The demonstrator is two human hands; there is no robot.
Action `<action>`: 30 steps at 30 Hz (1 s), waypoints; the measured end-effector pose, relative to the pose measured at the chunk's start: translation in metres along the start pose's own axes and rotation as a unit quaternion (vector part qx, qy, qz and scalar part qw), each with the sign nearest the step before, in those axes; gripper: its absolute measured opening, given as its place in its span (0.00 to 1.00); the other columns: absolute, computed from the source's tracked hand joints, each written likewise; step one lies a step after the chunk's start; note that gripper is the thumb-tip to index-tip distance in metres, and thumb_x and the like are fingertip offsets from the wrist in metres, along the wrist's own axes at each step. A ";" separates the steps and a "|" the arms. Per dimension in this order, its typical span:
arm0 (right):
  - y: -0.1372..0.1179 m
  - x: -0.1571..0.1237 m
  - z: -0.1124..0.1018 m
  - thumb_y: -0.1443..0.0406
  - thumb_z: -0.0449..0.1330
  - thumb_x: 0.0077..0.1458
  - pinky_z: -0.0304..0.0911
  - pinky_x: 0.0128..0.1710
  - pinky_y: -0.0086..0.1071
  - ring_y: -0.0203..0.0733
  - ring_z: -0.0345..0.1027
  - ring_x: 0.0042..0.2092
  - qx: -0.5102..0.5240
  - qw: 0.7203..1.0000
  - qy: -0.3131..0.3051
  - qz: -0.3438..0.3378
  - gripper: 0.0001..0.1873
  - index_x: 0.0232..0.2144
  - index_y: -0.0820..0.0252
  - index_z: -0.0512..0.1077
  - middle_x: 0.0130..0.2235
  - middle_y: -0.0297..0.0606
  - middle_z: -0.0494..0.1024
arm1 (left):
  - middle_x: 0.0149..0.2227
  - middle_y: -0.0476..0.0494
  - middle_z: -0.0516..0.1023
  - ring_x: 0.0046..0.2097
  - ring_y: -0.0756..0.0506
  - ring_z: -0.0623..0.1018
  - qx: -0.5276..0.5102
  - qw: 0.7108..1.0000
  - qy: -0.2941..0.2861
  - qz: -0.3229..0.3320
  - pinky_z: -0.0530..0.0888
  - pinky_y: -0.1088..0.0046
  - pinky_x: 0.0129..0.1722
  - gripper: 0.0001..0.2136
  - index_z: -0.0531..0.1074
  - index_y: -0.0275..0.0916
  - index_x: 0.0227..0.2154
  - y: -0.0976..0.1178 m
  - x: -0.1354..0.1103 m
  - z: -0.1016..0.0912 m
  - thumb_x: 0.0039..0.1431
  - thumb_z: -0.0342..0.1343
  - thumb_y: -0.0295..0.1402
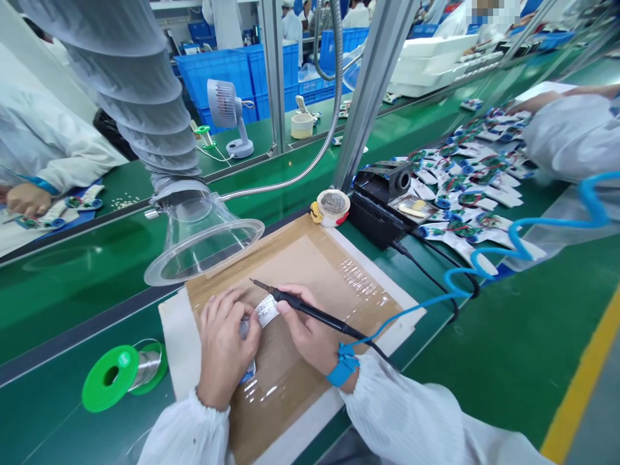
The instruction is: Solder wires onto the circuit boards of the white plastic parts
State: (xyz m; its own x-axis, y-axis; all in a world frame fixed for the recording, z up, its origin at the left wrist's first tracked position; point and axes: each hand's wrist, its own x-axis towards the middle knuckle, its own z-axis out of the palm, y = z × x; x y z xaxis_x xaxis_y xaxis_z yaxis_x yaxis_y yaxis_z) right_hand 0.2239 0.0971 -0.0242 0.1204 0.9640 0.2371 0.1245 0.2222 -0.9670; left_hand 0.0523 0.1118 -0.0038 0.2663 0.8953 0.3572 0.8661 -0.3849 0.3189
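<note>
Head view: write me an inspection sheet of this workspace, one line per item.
Surface: taped brown cardboard mat on a green workbench.
Job's things: soldering iron; white printed piece, partly hidden; solder spool at left.
Clutter: wired white parts heaped at far right; small round tub at the mat's far corner.
Grip: right hand holds the iron; left hand is at the printed piece, its hold unclear.
Cables: blue coiled cord runs to the right wrist strap.
Surroundings: clear fume hood, desk fan, co-worker's sleeve at right.

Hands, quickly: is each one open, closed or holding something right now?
Left hand: closed, holding a white part.
Right hand: closed, holding a soldering iron.
</note>
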 end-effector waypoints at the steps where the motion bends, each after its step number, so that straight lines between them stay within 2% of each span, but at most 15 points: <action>1: 0.000 0.000 0.000 0.60 0.58 0.67 0.71 0.53 0.35 0.42 0.75 0.51 -0.001 1.000 -0.001 -0.002 0.12 0.52 0.52 0.72 0.49 0.38 0.80 | 0.52 0.39 0.78 0.59 0.36 0.73 0.002 1.000 0.004 -0.006 0.66 0.48 0.60 0.04 0.69 0.42 0.31 0.001 0.000 0.001 0.63 0.53 0.30; 7: -0.002 0.001 0.000 0.61 0.58 0.67 0.70 0.53 0.34 0.41 0.75 0.51 -0.001 1.000 -0.001 -0.007 0.12 0.52 0.52 0.72 0.49 0.37 0.80 | 0.51 0.37 0.78 0.59 0.35 0.72 0.028 1.000 -0.010 -0.009 0.64 0.46 0.60 0.05 0.66 0.42 0.31 0.003 0.000 0.003 0.64 0.51 0.28; 14: -0.001 0.001 0.001 0.59 0.57 0.68 0.72 0.52 0.36 0.42 0.76 0.50 0.007 1.000 0.004 0.006 0.12 0.51 0.54 0.72 0.47 0.39 0.81 | 0.52 0.38 0.77 0.58 0.36 0.72 -0.005 1.000 -0.018 0.004 0.66 0.49 0.58 0.05 0.68 0.42 0.32 -0.001 0.000 0.000 0.65 0.51 0.29; 18: -0.001 -0.002 -0.001 0.58 0.57 0.67 0.73 0.50 0.39 0.43 0.77 0.47 0.011 0.999 0.032 0.018 0.12 0.50 0.54 0.73 0.45 0.40 0.81 | 0.52 0.39 0.77 0.58 0.36 0.72 -0.014 1.000 -0.019 -0.004 0.67 0.51 0.57 0.05 0.68 0.42 0.31 -0.001 0.001 0.000 0.64 0.52 0.29; 24: -0.002 -0.021 -0.021 0.60 0.58 0.66 0.75 0.45 0.39 0.44 0.78 0.41 -0.048 0.995 0.086 -0.002 0.09 0.45 0.54 0.74 0.40 0.39 0.81 | 0.51 0.40 0.78 0.57 0.37 0.72 -0.029 0.999 -0.007 -0.015 0.67 0.52 0.57 0.05 0.68 0.42 0.30 0.001 0.000 0.001 0.63 0.52 0.28; 30: -0.005 -0.023 -0.025 0.62 0.59 0.64 0.75 0.42 0.36 0.43 0.79 0.39 -0.084 0.995 0.048 -0.016 0.07 0.42 0.55 0.75 0.38 0.38 0.82 | 0.51 0.40 0.78 0.58 0.37 0.72 -0.034 0.999 -0.006 -0.018 0.67 0.53 0.57 0.05 0.68 0.42 0.30 -0.001 -0.002 0.002 0.63 0.52 0.28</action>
State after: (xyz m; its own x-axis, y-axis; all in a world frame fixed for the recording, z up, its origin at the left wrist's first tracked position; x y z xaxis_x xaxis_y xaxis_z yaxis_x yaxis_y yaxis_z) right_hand 0.2452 0.0700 -0.0225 0.2058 0.9367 0.2833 0.2920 0.2175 -0.9314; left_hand 0.0517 0.1111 -0.0061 0.2411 0.9109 0.3350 0.8444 -0.3670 0.3903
